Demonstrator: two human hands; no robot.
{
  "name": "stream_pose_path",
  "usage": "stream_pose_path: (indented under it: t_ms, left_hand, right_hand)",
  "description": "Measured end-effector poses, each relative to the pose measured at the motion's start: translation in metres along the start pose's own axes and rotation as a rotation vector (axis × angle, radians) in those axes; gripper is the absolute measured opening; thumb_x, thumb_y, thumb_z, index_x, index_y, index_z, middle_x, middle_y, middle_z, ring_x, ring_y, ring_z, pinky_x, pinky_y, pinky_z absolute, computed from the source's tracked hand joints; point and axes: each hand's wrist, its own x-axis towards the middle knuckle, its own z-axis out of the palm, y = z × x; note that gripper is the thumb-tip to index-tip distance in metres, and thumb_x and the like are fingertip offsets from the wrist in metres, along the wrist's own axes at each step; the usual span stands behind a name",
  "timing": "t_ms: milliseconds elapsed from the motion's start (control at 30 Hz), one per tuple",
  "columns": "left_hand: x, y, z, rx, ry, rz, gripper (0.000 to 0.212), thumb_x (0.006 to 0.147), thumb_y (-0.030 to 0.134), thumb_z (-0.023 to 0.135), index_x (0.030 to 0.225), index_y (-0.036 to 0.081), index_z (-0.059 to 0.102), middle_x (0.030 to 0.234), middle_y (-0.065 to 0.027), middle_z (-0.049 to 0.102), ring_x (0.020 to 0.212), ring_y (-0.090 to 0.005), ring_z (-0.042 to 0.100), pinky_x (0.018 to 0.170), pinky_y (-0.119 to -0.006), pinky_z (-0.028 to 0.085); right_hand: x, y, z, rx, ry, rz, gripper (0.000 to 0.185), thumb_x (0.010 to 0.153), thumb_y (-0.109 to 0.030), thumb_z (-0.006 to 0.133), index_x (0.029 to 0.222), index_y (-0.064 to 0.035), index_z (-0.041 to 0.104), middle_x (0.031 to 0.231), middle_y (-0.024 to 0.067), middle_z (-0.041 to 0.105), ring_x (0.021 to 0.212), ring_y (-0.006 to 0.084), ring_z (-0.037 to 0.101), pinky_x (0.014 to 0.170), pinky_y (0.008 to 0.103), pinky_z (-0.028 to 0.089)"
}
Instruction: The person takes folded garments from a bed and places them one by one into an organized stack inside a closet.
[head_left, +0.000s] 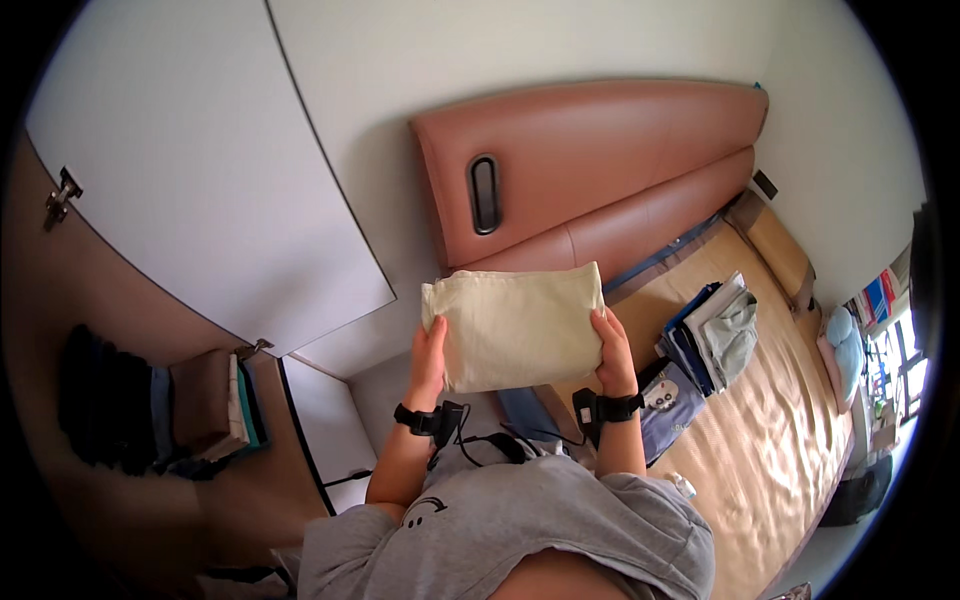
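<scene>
A folded pale-yellow cloth (521, 330) is held up in front of my chest, spread flat between both hands. My left hand (428, 356) grips its left edge, thumb on the near face. At the opposite edge, my right hand (615, 352) pinches the cloth the same way. The fingers behind the cloth are hidden. To the right, a stack of folded clothes (709, 330) lies on the bed (757, 450), with a grey-purple printed garment (670, 409) beside it.
An open wardrobe on the left holds folded clothes (199, 405) on a shelf; its white door (210, 172) stands swung out. Behind the cloth rises a brown padded headboard (600, 165). A pillow (772, 247) and a light-blue plush toy (846, 360) are at the right.
</scene>
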Motion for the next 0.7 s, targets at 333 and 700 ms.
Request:
stream_pose_path:
  t_ms: [333, 700]
  left_hand:
    - [-0.005, 0.064, -0.102, -0.01, 0.172, 0.068, 0.033, 0.086, 0.026, 0.047, 0.107, 0.001, 0.047, 0.097, -0.0005, 0.052, 0.087, -0.0081, 0.047, 0.077, -0.024, 0.038]
    - [-0.079, 0.149, -0.218, 0.002, 0.636, 0.32, 0.034, 0.087, 0.025, 0.046, 0.11, 0.001, 0.046, 0.101, -0.0033, 0.053, 0.088, -0.011, 0.05, 0.077, -0.025, 0.04]
  right_hand:
    - [0.023, 0.045, 0.114, -0.007, -0.172, 0.096, 0.029, 0.088, -0.02, 0.043, 0.106, 0.0014, 0.047, 0.097, 0.0061, 0.056, 0.086, 0.0112, 0.052, 0.074, 0.0241, 0.042]
    - [0.048, 0.123, 0.289, -0.103, -0.606, 0.358, 0.033, 0.088, -0.019, 0.041, 0.112, 0.0026, 0.043, 0.102, 0.0089, 0.054, 0.088, 0.0146, 0.052, 0.077, 0.0262, 0.042]
